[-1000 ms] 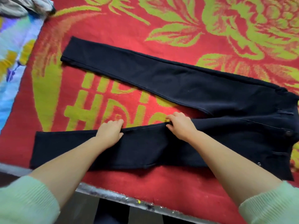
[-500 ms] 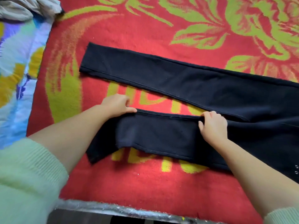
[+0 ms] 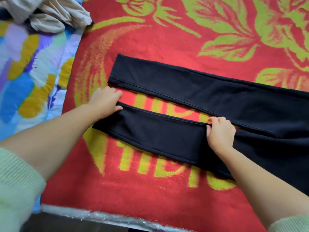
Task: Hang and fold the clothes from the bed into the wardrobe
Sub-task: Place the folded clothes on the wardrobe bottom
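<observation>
Black trousers [image 3: 209, 91] lie flat on the red blanket [image 3: 150, 190]. The left hand [image 3: 104, 102] pinches the near leg's hem at left; the right hand [image 3: 219, 133] grips its far edge.

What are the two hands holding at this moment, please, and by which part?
Both hold the black trousers by the near leg's upper edge: left hand at the cuff end, right hand nearer the crotch.
</observation>
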Demonstrator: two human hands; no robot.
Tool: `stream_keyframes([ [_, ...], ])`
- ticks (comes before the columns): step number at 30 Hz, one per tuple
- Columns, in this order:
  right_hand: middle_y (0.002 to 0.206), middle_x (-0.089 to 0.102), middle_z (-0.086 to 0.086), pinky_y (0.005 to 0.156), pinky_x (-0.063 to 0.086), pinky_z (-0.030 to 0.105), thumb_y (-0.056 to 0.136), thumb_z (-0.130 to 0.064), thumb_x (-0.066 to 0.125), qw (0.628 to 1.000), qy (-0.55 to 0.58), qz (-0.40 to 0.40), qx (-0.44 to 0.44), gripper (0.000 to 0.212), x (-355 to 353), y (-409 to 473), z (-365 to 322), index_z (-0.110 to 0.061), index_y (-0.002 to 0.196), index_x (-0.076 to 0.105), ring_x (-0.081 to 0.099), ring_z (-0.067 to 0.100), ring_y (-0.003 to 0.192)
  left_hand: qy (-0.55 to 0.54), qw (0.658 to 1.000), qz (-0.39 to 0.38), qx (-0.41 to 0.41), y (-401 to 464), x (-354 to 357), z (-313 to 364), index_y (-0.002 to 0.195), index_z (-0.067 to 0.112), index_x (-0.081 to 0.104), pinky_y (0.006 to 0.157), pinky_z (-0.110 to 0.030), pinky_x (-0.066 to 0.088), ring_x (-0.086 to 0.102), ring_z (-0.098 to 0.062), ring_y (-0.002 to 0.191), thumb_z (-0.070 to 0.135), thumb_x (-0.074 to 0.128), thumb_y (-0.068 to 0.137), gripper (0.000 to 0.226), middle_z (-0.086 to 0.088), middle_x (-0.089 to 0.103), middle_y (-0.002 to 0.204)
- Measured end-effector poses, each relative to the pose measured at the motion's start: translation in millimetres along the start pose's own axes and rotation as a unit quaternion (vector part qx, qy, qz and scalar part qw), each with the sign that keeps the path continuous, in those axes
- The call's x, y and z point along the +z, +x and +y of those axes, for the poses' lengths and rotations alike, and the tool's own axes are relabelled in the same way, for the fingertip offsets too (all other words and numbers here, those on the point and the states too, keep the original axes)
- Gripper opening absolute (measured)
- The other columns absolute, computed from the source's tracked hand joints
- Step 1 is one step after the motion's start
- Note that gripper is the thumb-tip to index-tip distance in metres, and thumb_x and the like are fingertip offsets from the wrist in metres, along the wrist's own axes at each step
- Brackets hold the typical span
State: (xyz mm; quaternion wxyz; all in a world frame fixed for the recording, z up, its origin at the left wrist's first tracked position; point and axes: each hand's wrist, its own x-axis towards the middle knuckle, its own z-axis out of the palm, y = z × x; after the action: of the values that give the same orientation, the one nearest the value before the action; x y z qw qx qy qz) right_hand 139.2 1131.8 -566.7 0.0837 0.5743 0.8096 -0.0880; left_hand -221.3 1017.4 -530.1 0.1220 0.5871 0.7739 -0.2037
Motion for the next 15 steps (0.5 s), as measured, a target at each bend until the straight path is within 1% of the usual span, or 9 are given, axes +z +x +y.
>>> stream_keyframes([
  [2, 0.127, 0.054, 0.018, 0.104, 0.032, 0.057, 0.08, -0.014, 0.067, 0.997, 0.009, 0.039, -0.063, 0.043, 4, -8, -6, -0.005, 0.121, 0.057, 0.047, 0.037, 0.121, 0.006, 0.998, 0.065, 0.017, -8, 23, 0, 0.143, 0.016, 0.035, 0.11, -0.047, 0.024, 0.042, -0.031, 0.125, 0.041, 0.063, 0.085, 0.069, -0.015, 0.047, 0.131],
  [4, 0.135, 0.05, 0.018, 0.104, 0.032, 0.06, 0.073, -0.019, 0.073, 0.982, -0.014, 0.025, -0.186, 0.061, 9, -26, -14, -0.006, 0.128, 0.052, 0.044, 0.036, 0.129, -0.033, 0.982, 0.159, 0.096, -27, 56, 11, 0.145, 0.011, 0.031, 0.111, -0.054, 0.019, 0.037, -0.032, 0.133, 0.043, 0.059, 0.083, 0.075, -0.021, 0.042, 0.14],
  [5, 0.14, 0.047, 0.016, 0.104, 0.032, 0.059, 0.069, -0.024, 0.075, 0.968, -0.029, 0.0, -0.249, 0.07, 13, -40, -18, -0.008, 0.132, 0.049, 0.042, 0.034, 0.132, -0.034, 0.974, 0.175, 0.139, -41, 73, 16, 0.146, 0.011, 0.028, 0.111, -0.055, 0.018, 0.031, -0.031, 0.139, 0.047, 0.051, 0.083, 0.076, -0.021, 0.036, 0.146],
  [7, 0.146, 0.042, 0.014, 0.103, 0.034, 0.06, 0.063, -0.034, 0.077, 0.937, -0.077, -0.081, -0.33, 0.087, 23, -69, -26, -0.012, 0.139, 0.042, 0.038, 0.032, 0.136, -0.021, 0.973, 0.129, 0.192, -67, 103, 25, 0.148, 0.013, 0.018, 0.112, -0.056, 0.011, 0.008, -0.025, 0.146, 0.05, 0.048, 0.078, 0.085, -0.016, 0.008, 0.158],
  [9, 0.148, 0.04, 0.013, 0.098, 0.037, 0.063, 0.054, -0.033, 0.079, 0.924, -0.127, -0.157, -0.325, 0.099, 33, -87, -26, -0.014, 0.141, 0.036, 0.034, 0.032, 0.138, -0.015, 0.983, 0.065, 0.172, -81, 118, 31, 0.149, 0.012, 0.015, 0.11, -0.057, 0.005, -0.012, -0.021, 0.146, 0.041, 0.065, 0.068, 0.099, -0.012, -0.012, 0.157],
  [10, 0.148, 0.04, 0.013, 0.096, 0.038, 0.064, 0.05, -0.029, 0.081, 0.93, -0.146, -0.168, -0.293, 0.103, 36, -89, -25, -0.014, 0.141, 0.034, 0.031, 0.031, 0.138, -0.014, 0.988, 0.053, 0.142, -82, 119, 32, 0.15, 0.01, 0.017, 0.11, -0.059, 0.009, -0.017, -0.02, 0.145, 0.031, 0.07, 0.064, 0.103, -0.013, -0.009, 0.157],
  [12, 0.149, 0.038, 0.013, 0.095, 0.037, 0.064, 0.047, -0.016, 0.082, 0.949, -0.149, -0.173, -0.217, 0.109, 39, -84, -23, -0.014, 0.144, 0.033, 0.028, 0.033, 0.138, -0.018, 0.99, 0.09, 0.104, -73, 115, 29, 0.147, 0.004, 0.02, 0.105, -0.061, 0.025, -0.02, -0.019, 0.144, 0.004, 0.069, 0.064, 0.097, -0.018, 0.013, 0.156],
  [13, 0.153, 0.031, 0.013, 0.097, 0.036, 0.064, 0.051, -0.007, 0.079, 0.955, -0.142, -0.173, -0.194, 0.109, 37, -80, -24, -0.016, 0.147, 0.029, 0.026, 0.034, 0.14, -0.028, 0.989, 0.107, 0.095, -67, 110, 25, 0.145, 0.001, 0.023, 0.102, -0.061, 0.031, -0.013, -0.021, 0.146, -0.008, 0.064, 0.064, 0.091, -0.021, 0.023, 0.153],
  [15, 0.159, 0.003, 0.009, 0.109, 0.026, 0.059, 0.07, 0.006, 0.062, 0.959, -0.133, -0.174, -0.18, 0.102, 27, -77, -24, -0.022, 0.152, 0.007, 0.009, 0.034, 0.146, -0.05, 0.986, 0.112, 0.111, -55, 105, 11, 0.138, -0.007, 0.037, 0.095, -0.06, 0.04, 0.025, -0.035, 0.141, -0.027, 0.056, 0.059, 0.083, -0.028, 0.039, 0.143],
])
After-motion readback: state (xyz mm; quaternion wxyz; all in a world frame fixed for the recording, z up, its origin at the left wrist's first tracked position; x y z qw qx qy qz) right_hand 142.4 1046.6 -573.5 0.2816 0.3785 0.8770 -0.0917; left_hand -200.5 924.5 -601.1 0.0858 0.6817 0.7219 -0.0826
